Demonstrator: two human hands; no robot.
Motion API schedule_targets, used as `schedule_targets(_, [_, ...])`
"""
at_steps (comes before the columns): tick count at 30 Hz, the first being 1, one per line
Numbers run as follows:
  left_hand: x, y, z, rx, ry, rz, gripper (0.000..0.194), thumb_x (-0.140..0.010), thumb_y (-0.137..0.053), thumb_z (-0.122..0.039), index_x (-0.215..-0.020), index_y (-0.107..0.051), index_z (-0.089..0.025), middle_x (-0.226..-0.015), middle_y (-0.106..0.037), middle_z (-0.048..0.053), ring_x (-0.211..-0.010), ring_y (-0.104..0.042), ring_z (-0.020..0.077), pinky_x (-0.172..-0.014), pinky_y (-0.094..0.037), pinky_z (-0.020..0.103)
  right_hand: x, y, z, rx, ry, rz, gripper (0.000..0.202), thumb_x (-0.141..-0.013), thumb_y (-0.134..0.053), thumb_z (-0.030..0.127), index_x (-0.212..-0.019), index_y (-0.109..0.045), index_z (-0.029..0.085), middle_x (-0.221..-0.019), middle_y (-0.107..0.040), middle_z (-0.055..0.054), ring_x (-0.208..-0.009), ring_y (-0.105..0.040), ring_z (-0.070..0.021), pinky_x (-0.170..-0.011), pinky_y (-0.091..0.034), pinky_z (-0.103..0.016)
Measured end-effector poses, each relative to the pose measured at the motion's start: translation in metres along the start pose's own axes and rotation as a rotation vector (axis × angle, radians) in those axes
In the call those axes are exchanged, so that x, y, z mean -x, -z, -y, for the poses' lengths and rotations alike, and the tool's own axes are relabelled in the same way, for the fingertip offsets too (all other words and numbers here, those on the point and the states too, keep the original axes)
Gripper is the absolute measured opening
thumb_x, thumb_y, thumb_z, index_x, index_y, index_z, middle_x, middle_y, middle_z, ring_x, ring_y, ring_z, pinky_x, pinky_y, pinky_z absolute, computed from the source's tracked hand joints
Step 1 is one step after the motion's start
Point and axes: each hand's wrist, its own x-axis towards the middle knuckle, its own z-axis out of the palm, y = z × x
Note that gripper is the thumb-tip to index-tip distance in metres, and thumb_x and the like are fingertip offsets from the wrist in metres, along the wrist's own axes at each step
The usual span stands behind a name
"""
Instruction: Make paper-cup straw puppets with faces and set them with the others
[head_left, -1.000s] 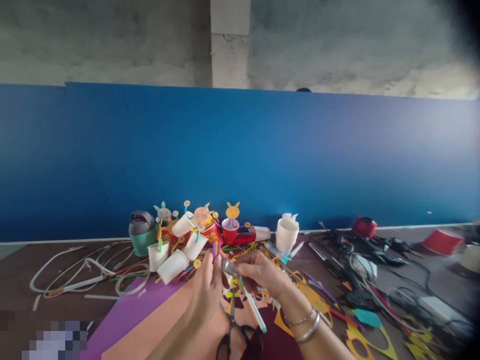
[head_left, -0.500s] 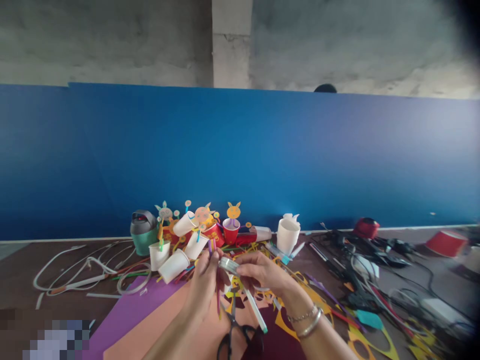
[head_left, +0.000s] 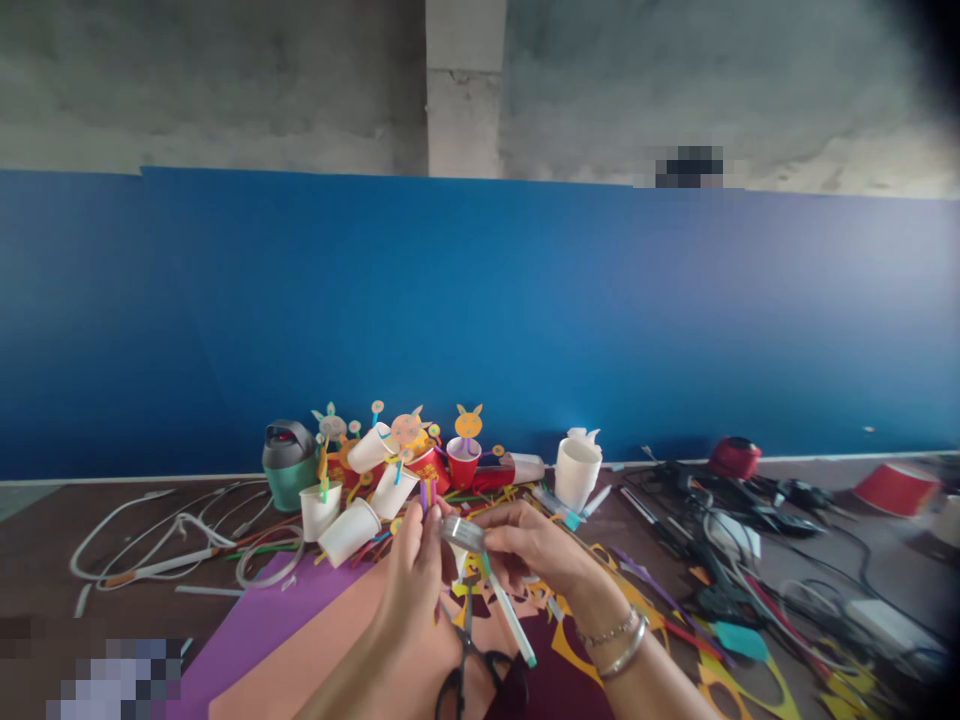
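My left hand [head_left: 412, 560] is closed around thin purple strips [head_left: 428, 494], whose upper ends stick out above the thumb. Close against it, my right hand [head_left: 525, 545] grips a roll of clear tape [head_left: 463, 534] by its edge. Whether tape runs from the roll to the strips is too fine to see. Below the hands lie black-handled scissors [head_left: 472, 655] and a white marker [head_left: 511, 615] with a green end. Under them spread an orange paper sheet [head_left: 300, 655], a purple sheet [head_left: 217, 660] and a dark maroon sheet [head_left: 551, 660].
Behind the hands stand white paper cups [head_left: 350, 532] and a red cup [head_left: 463, 465] with paper animal faces. A green-grey container [head_left: 289, 470] and white cable [head_left: 180, 560] lie left. Right are a white cup [head_left: 577, 472], yellow paper scraps [head_left: 750, 680] and dark cables [head_left: 712, 545]. A blue partition [head_left: 465, 310] rises behind.
The tape roll has turned slightly and sits a little to the right, still in my right hand. My left hand has tilted slightly. Behind the partition, a person's head has shifted right.
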Motion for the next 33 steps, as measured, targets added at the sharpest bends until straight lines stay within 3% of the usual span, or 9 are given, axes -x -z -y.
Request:
schedule_targets(3, [0.000,-0.001,-0.001,0.055,0.062,0.078,0.033,-0.087,-0.047,-0.053,-0.086,-0.050,-0.020,-0.048,-0.048,-0.007,-0.037,-0.043,0.0082,-0.036,-0.035,0.017,0.000,0.000,0.000,-0.013,0.025,0.029,0.024,-0.080,-0.057,0.034,-0.089,-0.064,0.013,-0.053,-0.065,0.000,-0.034,-0.051,-0.0066,-0.031,-0.025,-0.015])
schedule_targets(6, [0.001,-0.003,-0.002,0.078,0.086,0.069,0.033,-0.086,-0.049,-0.053,-0.085,-0.048,-0.020,-0.046,-0.048,-0.008,-0.035,-0.044,0.0078,-0.034,-0.035,0.015,-0.002,-0.001,-0.001,-0.004,0.050,0.016,0.023,-0.081,-0.058,0.035,-0.082,-0.063,0.013,-0.056,-0.067,-0.002,-0.039,-0.056,-0.0076,-0.032,-0.021,-0.017])
schedule_targets(14, [0.002,-0.005,-0.002,0.166,0.101,0.047,0.033,-0.083,-0.054,-0.052,-0.082,-0.051,-0.019,-0.043,-0.044,-0.010,-0.032,-0.038,0.0050,-0.031,-0.031,0.012,0.000,0.000,-0.002,-0.050,0.066,0.026,0.023,-0.078,-0.059,0.033,-0.084,-0.064,0.012,-0.053,-0.064,0.001,-0.033,-0.050,-0.0057,-0.031,-0.019,-0.017])
schedule_targets(18, [0.001,-0.004,-0.001,0.215,0.103,0.024,0.034,-0.080,-0.059,-0.052,-0.085,-0.053,-0.019,-0.053,-0.050,-0.008,-0.035,-0.041,0.0044,-0.032,-0.035,0.013,-0.001,0.001,-0.005,-0.073,0.053,0.042,0.024,-0.078,-0.059,0.033,-0.084,-0.064,0.011,-0.052,-0.066,0.000,-0.033,-0.052,-0.0063,-0.030,-0.020,-0.015])
schedule_targets(25, [0.003,-0.004,-0.002,0.202,0.105,0.053,0.034,-0.081,-0.057,-0.053,-0.083,-0.052,-0.020,-0.043,-0.043,-0.010,-0.032,-0.038,0.0068,-0.030,-0.035,0.015,-0.004,-0.001,-0.010,-0.077,0.065,0.004,0.028,-0.082,-0.059,0.040,-0.079,-0.060,0.012,-0.049,-0.064,0.000,-0.032,-0.052,-0.0074,-0.029,-0.019,-0.016])
schedule_targets(33, [0.002,-0.006,0.009,0.386,0.187,0.082,0.029,-0.080,-0.063,-0.045,-0.077,-0.053,-0.018,-0.042,-0.042,-0.009,-0.036,-0.034,0.0045,-0.037,-0.031,0.014,0.000,-0.003,-0.002,-0.073,0.007,0.032,0.021,-0.084,-0.054,0.036,-0.080,-0.057,0.015,-0.056,-0.068,-0.002,-0.036,-0.056,-0.0087,-0.030,-0.018,-0.018])
